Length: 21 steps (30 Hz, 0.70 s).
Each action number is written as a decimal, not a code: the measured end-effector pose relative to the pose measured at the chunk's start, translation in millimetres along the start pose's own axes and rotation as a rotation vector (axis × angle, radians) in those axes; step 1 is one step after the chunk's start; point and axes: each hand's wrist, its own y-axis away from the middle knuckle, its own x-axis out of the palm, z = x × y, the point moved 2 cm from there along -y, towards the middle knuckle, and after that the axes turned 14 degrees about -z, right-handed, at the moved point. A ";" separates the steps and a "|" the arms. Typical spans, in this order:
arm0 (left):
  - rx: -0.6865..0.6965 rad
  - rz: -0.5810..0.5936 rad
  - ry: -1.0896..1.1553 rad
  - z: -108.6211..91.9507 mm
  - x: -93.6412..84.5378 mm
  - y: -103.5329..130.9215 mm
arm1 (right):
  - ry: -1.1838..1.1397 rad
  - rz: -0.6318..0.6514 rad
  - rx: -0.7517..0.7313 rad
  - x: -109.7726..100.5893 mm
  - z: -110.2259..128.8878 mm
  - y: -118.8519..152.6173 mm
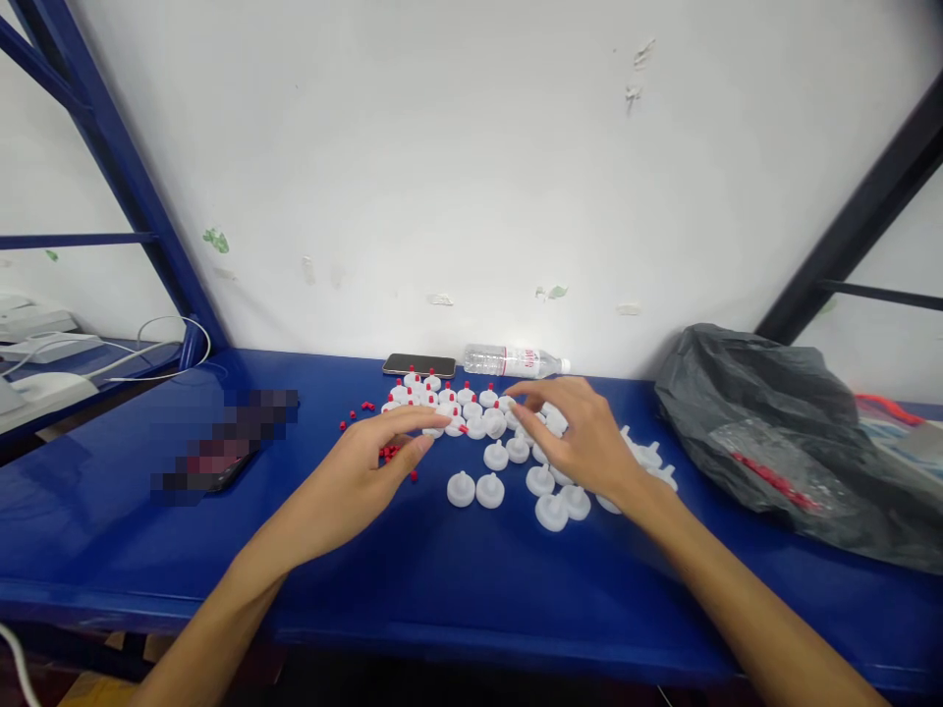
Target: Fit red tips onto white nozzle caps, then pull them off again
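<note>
White round caps with spouts stand on the blue table [442, 579]; several at the back left carry red tips [487, 390], while those at the front and right, such as one white cap [461, 489], are bare. My left hand [375, 462] hovers over the left side of the group, thumb and forefinger apart with nothing between them. Small loose red pieces [354, 414] lie beside and beneath it. My right hand [579, 437] is over the right side of the caps, fingers curved and apart, its fingertips near a white cap. No held object shows in it.
Behind the caps lie a dark phone [419, 366] and a clear plastic bottle [516, 361]. A black plastic bag [737, 393] with a clear bag of red pieces [781, 481] is at the right. A partly blurred dark device [232, 447] lies left.
</note>
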 end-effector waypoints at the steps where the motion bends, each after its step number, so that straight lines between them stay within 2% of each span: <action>1: -0.077 0.054 0.144 -4.0 0.4 2.0 | -0.061 0.019 -0.046 1.1 5.7 2.0; 3: -0.197 0.156 0.442 -9.1 4.0 5.9 | -0.162 0.060 -0.109 4.9 16.7 6.8; 6: -0.244 0.262 0.784 -12.8 13.7 9.9 | -0.244 0.033 -0.155 11.8 27.8 13.2; 9: -0.241 0.306 0.820 -15.4 22.7 12.7 | -0.246 0.004 -0.188 18.0 29.3 16.2; 12: -0.162 0.159 0.526 -19.3 25.6 15.3 | -0.161 0.004 -0.221 20.3 24.8 15.8; 16: 0.140 -0.125 -0.056 -23.2 30.2 18.9 | -0.041 -0.023 -0.292 19.4 21.6 15.8; 18: 0.257 -0.197 -0.268 -21.2 36.8 20.0 | -0.019 -0.025 -0.326 19.7 23.0 16.9; 21: 0.382 -0.222 -0.481 -17.5 47.3 20.4 | -0.002 -0.034 -0.371 19.4 27.7 17.5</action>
